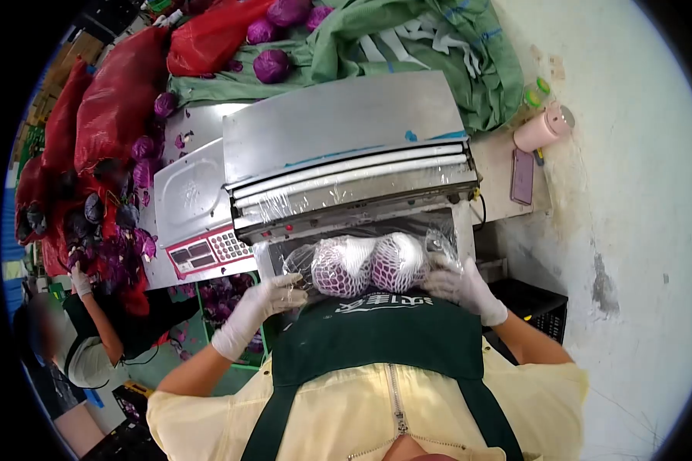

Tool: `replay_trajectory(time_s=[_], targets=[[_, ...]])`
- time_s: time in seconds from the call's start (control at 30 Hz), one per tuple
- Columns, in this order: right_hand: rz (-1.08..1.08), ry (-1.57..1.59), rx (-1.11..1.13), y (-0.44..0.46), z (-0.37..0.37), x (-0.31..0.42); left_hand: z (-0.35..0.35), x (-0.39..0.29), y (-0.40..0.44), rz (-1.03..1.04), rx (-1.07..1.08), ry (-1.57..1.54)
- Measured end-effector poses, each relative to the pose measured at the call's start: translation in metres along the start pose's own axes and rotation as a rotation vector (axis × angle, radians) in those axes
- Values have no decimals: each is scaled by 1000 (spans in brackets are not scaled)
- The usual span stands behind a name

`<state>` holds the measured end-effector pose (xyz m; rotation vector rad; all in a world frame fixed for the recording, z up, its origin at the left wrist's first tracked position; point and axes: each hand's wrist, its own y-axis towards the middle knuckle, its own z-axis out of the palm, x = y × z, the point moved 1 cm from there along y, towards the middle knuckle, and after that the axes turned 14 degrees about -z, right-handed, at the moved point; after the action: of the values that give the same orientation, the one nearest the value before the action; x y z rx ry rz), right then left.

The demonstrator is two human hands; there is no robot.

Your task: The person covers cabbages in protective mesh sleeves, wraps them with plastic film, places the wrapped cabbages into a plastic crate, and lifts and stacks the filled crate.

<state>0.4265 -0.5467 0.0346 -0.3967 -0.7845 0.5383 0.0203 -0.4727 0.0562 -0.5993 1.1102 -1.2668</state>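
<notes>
Two purple cabbages in white foam netting, a left cabbage (341, 266) and a right cabbage (399, 263), lie side by side in front of my waist. Clear cling film (301, 260) wraps over them and bunches at both ends. My left hand (273, 296), in a white glove, has its fingers closed on the film at the left end. At the right end, my gloved right hand (466, 289) grips the film close against the right cabbage.
A film wrapping machine (346, 123) stands ahead. A scale (207, 250) sits to its left, near red mesh sacks (119, 100) and loose purple cabbages (272, 67). A pink bottle (542, 129) and phone (522, 177) are at right. Another person (92, 338) works at left.
</notes>
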Motion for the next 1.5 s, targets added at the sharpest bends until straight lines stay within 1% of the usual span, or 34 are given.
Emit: replay_trajectory(time_s=[0.03,0.07,0.13,0.17,0.2,0.27,0.3,0.33,0.4,0.43,0.47,0.5,0.53,0.57,0.63,0.67,0.7,0.73,0.77,0.83,0.97,1.0,1.1,1.13,1.17,1.2,1.27,1.3,1.33,1.37,1.4,1.43,1.47,1.5], targets=[[-231,-371,-109,-5,4,-1,16,18,-14,378,-111,413],[-220,-366,-107,-8,3,-6,27,33,-9,512,-240,442],[-446,-682,-143,-13,1,-13,20,43,9,548,-458,308],[-562,-842,-155,-14,0,-14,45,19,-1,708,-582,242],[-442,-631,-297,-16,15,6,49,10,0,661,-547,-7],[-353,-470,-307,-26,23,33,51,0,-4,559,-317,-436],[-224,-208,-371,-21,-1,29,43,-2,-3,323,-412,-656],[-121,1,-265,-20,-25,26,44,3,-4,209,-578,-680],[125,107,-435,-25,-57,3,-23,70,9,117,-35,-574],[163,102,-362,-23,-73,-13,-4,85,24,-14,-561,-623],[199,99,-289,-21,-90,-33,21,85,34,-129,-638,-672],[178,15,-195,-8,-103,-59,-8,112,56,-231,-492,-473],[307,-91,-366,4,-118,-91,-41,151,88,-329,-344,-274],[-149,-662,-22,18,-98,-112,-40,160,118,-321,-242,-162],[-275,-900,398,55,-57,-103,-2,146,165,-228,-14,-133],[-247,-1056,498,58,-18,-85,15,142,175,-186,84,-145],[-564,-1036,588,66,-28,-96,29,134,177,-159,165,-161],[-936,-1037,651,72,-36,-105,38,123,175,-134,221,-158],[-1287,-1039,654,78,-46,-115,42,110,163,-108,253,-156],[-1454,-911,696,65,-27,-107,48,87,147,-65,302,-144],[-466,-165,528,19,49,-59,76,42,124,-2,413,-51],[-394,-160,495,11,63,-47,85,38,115,-17,445,-16],[-519,-661,349,-32,88,10,107,45,80,-147,553,141],[-469,-158,513,-48,76,9,114,52,71,-203,590,198],[-704,-818,358,-81,83,21,121,54,61,-264,631,259],[-962,-1091,433,-105,78,19,132,57,55,-313,667,308],[-967,-1566,235,-147,92,0,157,59,55,-375,711,393],[-857,-1753,64,-151,90,-14,173,60,61,-371,724,434],[-816,-1577,18,-159,77,-10,189,63,70,-331,742,486],[-842,-1408,14,-168,57,-11,208,65,79,-237,782,576],[-866,-1238,11,-176,30,-15,230,69,87,58,887,848],[-949,-947,-70,-184,4,-30,253,73,95,401,927,1069],[-937,-751,-169,-200,-17,-35,257,77,119,439,776,1398],[-980,-454,-262,-216,-35,-43,282,74,121,470,645,1744]])
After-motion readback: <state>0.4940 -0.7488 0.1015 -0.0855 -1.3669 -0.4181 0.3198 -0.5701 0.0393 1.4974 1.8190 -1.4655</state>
